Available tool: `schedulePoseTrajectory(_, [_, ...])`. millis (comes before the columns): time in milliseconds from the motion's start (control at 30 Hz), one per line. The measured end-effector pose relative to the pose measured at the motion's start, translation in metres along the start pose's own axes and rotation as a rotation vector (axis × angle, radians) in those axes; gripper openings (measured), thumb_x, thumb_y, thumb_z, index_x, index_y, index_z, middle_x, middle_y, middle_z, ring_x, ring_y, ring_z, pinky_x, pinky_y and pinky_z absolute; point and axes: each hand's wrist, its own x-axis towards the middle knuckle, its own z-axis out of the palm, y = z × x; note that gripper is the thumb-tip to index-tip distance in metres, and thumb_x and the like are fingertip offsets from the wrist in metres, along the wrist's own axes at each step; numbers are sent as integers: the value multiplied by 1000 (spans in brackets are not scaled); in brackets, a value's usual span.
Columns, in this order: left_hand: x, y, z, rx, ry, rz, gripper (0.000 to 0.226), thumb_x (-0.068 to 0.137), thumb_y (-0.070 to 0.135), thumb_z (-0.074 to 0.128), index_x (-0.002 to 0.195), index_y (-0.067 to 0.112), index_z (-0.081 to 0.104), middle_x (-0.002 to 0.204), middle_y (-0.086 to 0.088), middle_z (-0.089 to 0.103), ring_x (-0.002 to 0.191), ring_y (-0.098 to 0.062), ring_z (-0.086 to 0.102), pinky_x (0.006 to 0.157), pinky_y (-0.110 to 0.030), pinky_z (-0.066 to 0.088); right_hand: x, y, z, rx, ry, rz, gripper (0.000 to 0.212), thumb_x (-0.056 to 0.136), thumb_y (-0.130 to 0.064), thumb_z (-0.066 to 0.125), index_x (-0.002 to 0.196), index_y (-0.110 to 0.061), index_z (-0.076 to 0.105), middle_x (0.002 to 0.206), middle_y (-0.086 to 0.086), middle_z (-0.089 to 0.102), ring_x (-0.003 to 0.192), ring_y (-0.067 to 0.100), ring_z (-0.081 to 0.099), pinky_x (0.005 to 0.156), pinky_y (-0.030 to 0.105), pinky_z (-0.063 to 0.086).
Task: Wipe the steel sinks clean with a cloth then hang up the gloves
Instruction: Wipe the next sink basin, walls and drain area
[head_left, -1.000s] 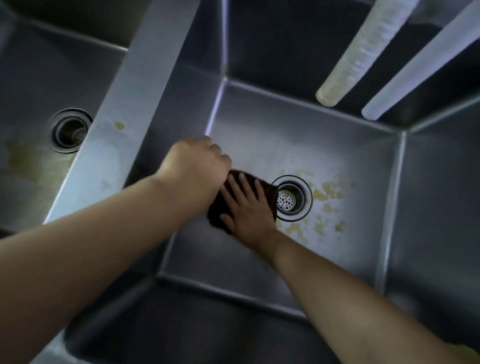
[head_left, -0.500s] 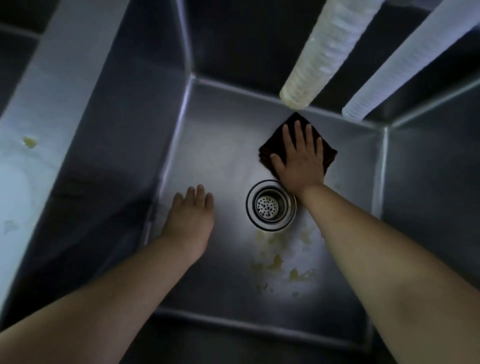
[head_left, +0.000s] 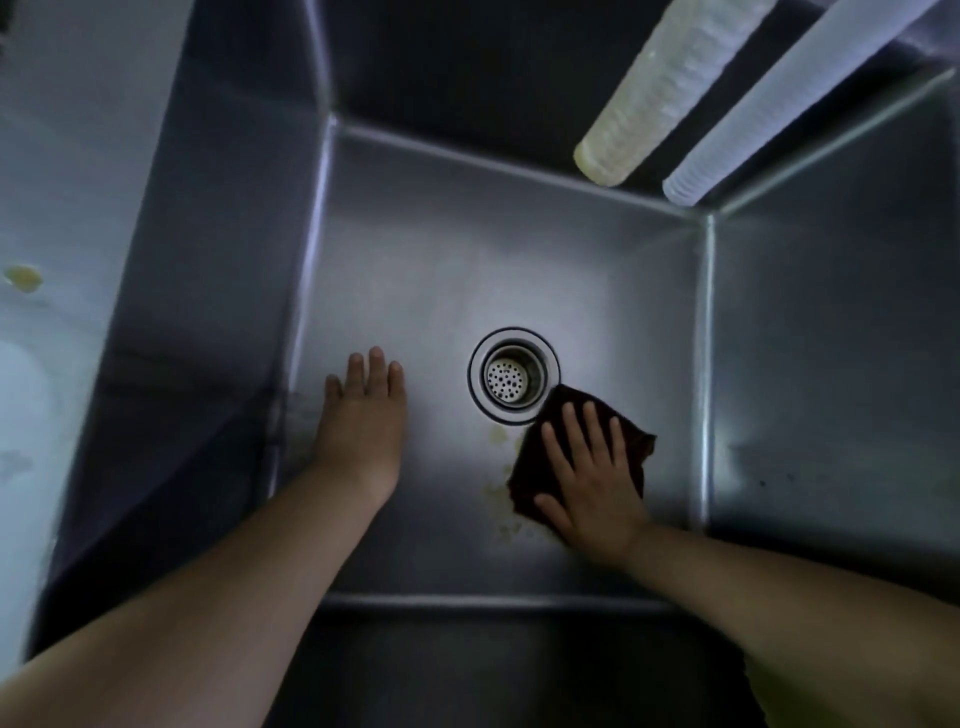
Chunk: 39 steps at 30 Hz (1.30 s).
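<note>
Right hand (head_left: 592, 483) now nearer with dark cloth (head_left: 582, 441) under flat fingers, drain (head_left: 513, 375) just beyond, left hand (head_left: 363, 415) flat on sink (head_left: 441, 270) floor, holding nothing.

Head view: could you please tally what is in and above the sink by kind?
Hands: 2, left hand, right hand
Dark cloth: 1
Drain strainer: 1
Ribbed hoses: 2, yellowish hose, white hose
Total: 6

Your right hand (head_left: 592, 483) presses the dark cloth (head_left: 535, 467) flat on the sink (head_left: 441, 270) floor beside the drain (head_left: 513, 375); your left hand (head_left: 363, 421) rests flat near the left wall.
</note>
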Motion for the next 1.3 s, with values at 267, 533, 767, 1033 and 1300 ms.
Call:
schedulePoseTrajectory(267, [-2,3,0,-11,6,10,80,94,17,51,148,-1,-5,156,-25,-8,144,-42,1,117,-52,12,30,-70,-7,71,52,-94,77,84,-58,39,148,-16,27,154,19,22,141,43,14,109,66,12])
schedulePoseTrajectory(533, [-1,0,3,1,-3,25,98,86,30,64,148,2,-7,156,-22,-8,144,-40,1,117,-48,12,-10,-19,15,-59,53,-647,76,84,-60,38,149,-27,16,156,7,13,144,33,11,109,65,7])
schedulePoseTrajectory(767, [1,2,7,11,14,11,98,85,27,64,148,2,-7,156,-22,-8,144,-40,2,116,-49,12,19,19,-3,-7,46,-440,75,81,-48,57,145,-20,31,152,7,25,140,31,23,110,56,19])
schedulePoseTrajectory(1033, [3,1,12,-34,48,5,98,85,24,65,149,5,-8,157,-19,-10,145,-38,-2,118,-47,10,79,1,-27,205,152,-128,47,83,-25,68,125,-6,60,125,20,57,114,40,53,102,49,33])
schedulePoseTrajectory(1300, [2,-1,15,-71,95,-2,95,86,20,62,150,7,-7,158,-17,-10,145,-34,-2,117,-44,8,71,-4,-36,373,290,-10,43,80,-21,69,117,-1,61,107,18,64,99,37,58,93,44,40])
